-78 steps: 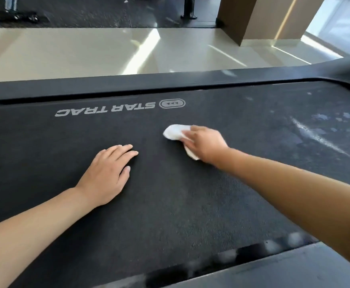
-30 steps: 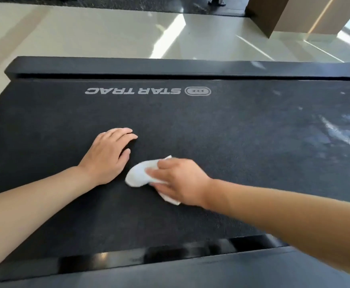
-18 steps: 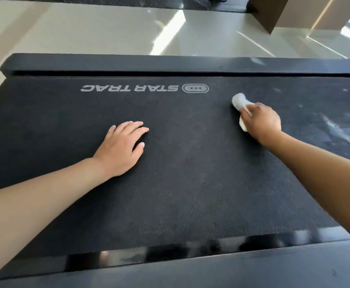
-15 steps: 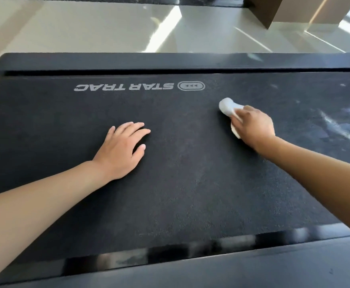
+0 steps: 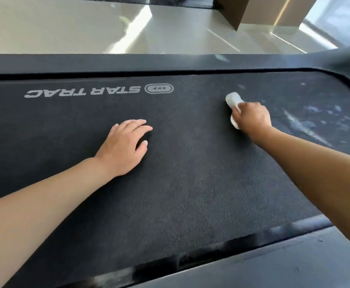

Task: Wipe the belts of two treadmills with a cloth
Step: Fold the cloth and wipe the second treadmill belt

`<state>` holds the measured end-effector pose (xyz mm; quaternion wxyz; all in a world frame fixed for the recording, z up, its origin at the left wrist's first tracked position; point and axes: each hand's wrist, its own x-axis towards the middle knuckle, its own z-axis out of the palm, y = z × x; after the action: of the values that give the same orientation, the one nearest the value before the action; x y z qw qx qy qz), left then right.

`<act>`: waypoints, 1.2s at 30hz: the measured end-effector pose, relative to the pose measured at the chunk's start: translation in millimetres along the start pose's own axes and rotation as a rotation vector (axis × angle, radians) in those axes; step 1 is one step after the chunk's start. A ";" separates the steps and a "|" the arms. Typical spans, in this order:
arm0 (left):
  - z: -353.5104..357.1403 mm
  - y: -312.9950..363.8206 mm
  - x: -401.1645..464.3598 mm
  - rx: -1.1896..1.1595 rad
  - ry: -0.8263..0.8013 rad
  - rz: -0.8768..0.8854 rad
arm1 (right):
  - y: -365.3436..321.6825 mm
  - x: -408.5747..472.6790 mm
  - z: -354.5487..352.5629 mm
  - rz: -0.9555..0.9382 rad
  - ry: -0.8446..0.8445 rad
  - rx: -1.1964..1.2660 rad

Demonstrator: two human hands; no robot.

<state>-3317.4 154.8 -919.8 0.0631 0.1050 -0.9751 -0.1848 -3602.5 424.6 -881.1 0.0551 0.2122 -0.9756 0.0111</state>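
Note:
A black treadmill belt (image 5: pixel 190 183) with a grey STAR TRAC logo (image 5: pixel 82 92) fills the view. My right hand (image 5: pixel 252 118) grips a bunched white cloth (image 5: pixel 233 100) and presses it on the belt, right of the logo. The cloth sticks out past my fingers toward the far side rail. My left hand (image 5: pixel 126 145) rests flat on the belt with straight fingers, below the logo. Pale dusty smears (image 5: pixel 319 121) mark the belt to the right of the cloth.
Dark side rails run along the far edge (image 5: pixel 128 63) and the near edge (image 5: pixel 273 262) of the belt. Beyond the far rail lies a glossy beige floor (image 5: pixel 86 28) with a brown pillar (image 5: pixel 242 11) at the upper right.
My right hand swept the cloth from beside my left hand, low on the belt, up and to the right toward the far rail. My left hand stayed flat on the belt.

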 end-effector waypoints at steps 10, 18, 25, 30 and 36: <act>10.3 -1.2 17.4 -0.028 0.021 0.034 | -96.3 -147.5 -1.2 -0.637 -0.076 0.220; 5.7 -0.3 23.5 -0.031 0.027 0.045 | -64.5 -67.7 2.5 -0.422 -0.040 0.246; -7.1 -25.9 -1.9 0.022 -0.003 0.030 | -31.5 -20.8 5.6 0.026 0.021 0.173; -10.1 -42.3 24.0 -0.007 0.075 -0.041 | -111.5 -108.2 3.2 -0.449 -0.065 0.318; 0.7 -50.2 47.7 0.017 0.115 -0.119 | -123.0 -90.7 18.4 -0.669 -0.036 0.342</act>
<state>-3354.6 98.5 -935.1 0.1070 0.1736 -0.9635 -0.1737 -3471.3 349.3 -909.7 0.0022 0.5253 -0.8374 0.1514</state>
